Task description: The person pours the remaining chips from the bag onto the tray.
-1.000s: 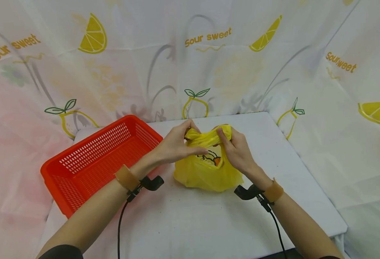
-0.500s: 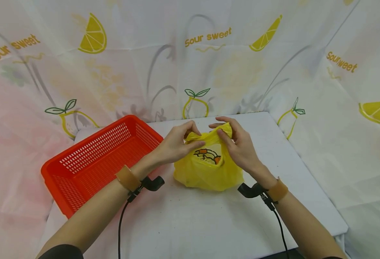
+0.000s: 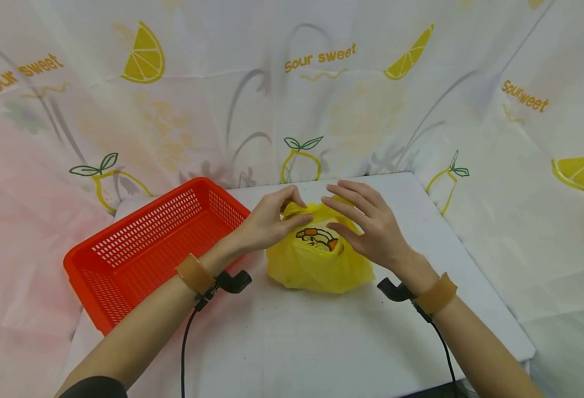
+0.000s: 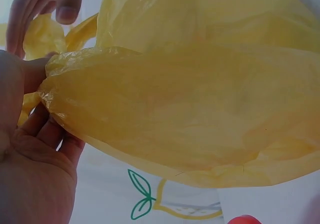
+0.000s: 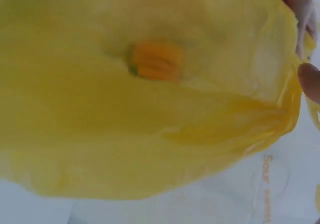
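Note:
A yellow plastic bag [image 3: 321, 265] with a black, white and orange print stands full-looking on the white table. My left hand [image 3: 272, 218] pinches the gathered left side of its top between thumb and fingers; the left wrist view shows the plastic [image 4: 175, 114] bunched at that grip. My right hand [image 3: 368, 224] hovers at the bag's upper right, its fingers spread and slightly bent, gripping nothing. In the right wrist view an orange patch [image 5: 157, 60] with a dark green edge shows blurrily on or through the plastic; I cannot tell which. The bag's contents are otherwise hidden.
A red perforated plastic basket [image 3: 157, 249] stands left of the bag, close to my left forearm. The white table [image 3: 292, 342] ends at a patterned lemon-print curtain [image 3: 361, 116] behind and at the sides. Black cables hang from both wrist cameras.
My right hand has let go of the bag's top and moved slightly right, its fingers spreading. The bag's top right has sunk a little. My left hand keeps its hold.

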Action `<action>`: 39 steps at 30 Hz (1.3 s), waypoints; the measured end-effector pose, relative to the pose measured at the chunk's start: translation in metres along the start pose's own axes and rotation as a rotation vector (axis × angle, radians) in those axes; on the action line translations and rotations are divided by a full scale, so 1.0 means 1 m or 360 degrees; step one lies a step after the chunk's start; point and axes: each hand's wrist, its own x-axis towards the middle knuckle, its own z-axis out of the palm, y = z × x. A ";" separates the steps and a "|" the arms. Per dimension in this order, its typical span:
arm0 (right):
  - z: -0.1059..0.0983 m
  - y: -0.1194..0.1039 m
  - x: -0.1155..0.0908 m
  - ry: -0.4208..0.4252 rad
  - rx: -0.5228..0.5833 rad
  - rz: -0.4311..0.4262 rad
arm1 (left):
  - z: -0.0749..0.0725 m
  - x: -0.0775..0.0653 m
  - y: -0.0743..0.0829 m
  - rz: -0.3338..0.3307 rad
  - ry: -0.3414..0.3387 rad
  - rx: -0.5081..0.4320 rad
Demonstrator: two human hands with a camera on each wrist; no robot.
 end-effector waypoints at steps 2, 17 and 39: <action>0.000 0.002 -0.001 -0.0037 -0.0096 -0.0069 | 0.000 0.000 0.000 -0.0003 -0.0007 0.0003; 0.001 0.005 0.000 0.0080 -0.0288 -0.0328 | 0.000 -0.001 0.000 0.0014 -0.0090 -0.0017; 0.011 0.012 0.003 0.0083 -0.0084 -0.0078 | 0.003 -0.003 0.010 0.0112 -0.0134 -0.0024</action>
